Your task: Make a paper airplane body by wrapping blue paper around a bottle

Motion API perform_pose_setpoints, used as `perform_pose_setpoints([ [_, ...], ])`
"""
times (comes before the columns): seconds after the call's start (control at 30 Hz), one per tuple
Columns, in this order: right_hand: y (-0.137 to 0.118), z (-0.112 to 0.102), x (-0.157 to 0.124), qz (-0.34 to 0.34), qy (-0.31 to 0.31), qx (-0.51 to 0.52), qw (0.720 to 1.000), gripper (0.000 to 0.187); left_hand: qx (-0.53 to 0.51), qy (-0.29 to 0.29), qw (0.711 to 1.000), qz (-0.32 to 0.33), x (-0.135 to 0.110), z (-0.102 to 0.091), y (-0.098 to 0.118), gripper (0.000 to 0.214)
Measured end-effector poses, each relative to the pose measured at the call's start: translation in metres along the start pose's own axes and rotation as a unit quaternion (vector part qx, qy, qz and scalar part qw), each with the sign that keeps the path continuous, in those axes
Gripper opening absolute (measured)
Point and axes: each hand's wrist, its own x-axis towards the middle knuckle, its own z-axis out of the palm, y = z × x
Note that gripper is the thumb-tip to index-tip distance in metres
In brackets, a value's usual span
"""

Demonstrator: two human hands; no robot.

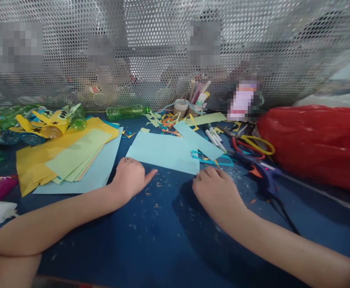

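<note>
My left hand (130, 179) rests on the blue table, fingers curled into a loose fist with the thumb sticking out to the right, just below the near left corner of a light blue paper sheet (163, 152). My right hand (215, 188) lies knuckles up at the sheet's near right corner, fingers curled under; I cannot make out whether they pinch the paper's edge. A second light blue piece (197, 142) lies across the sheet's right end.
A stack of yellow, green and blue papers (70, 158) lies left. Scissors (254, 145), a blue glue gun (260, 170) with cord and a red plastic bag (315, 140) are right. A green bottle (125, 112), a pen cup (197, 102) and paper scraps sit by the perforated metal wall.
</note>
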Motion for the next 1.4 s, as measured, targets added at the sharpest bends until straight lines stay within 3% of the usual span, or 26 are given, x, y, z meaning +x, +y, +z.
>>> perform_pose_setpoints([
  [0.43,0.008,-0.006,0.002,0.039,-0.046,0.017,0.998,0.023,0.038,-0.048,0.997,-0.036,0.004,-0.005,-0.006,0.080],
  [0.57,0.007,-0.002,0.008,0.053,0.048,0.036,0.997,0.028,0.059,-0.045,0.997,-0.029,0.004,-0.004,-0.004,0.080],
  [0.67,0.006,0.009,0.014,-0.002,0.119,0.075,0.990,0.037,0.059,-0.035,0.997,-0.030,0.003,0.000,-0.004,0.081],
  [0.87,0.006,0.026,0.017,-0.026,0.047,0.140,0.989,0.041,0.016,-0.011,0.999,-0.048,0.004,0.004,-0.007,0.080],
  [1.07,0.003,0.025,0.017,-0.020,0.037,0.136,0.990,0.042,-0.033,-0.055,0.995,-0.081,0.007,0.000,-0.014,0.076],
  [1.23,0.007,0.028,0.019,-0.025,0.059,0.153,0.986,0.040,0.008,-0.041,0.996,-0.078,0.012,-0.007,-0.017,0.072],
  [1.4,0.017,0.036,0.025,-0.015,0.106,0.201,0.974,0.029,-0.006,0.051,0.998,-0.047,0.020,-0.005,-0.030,0.053],
])
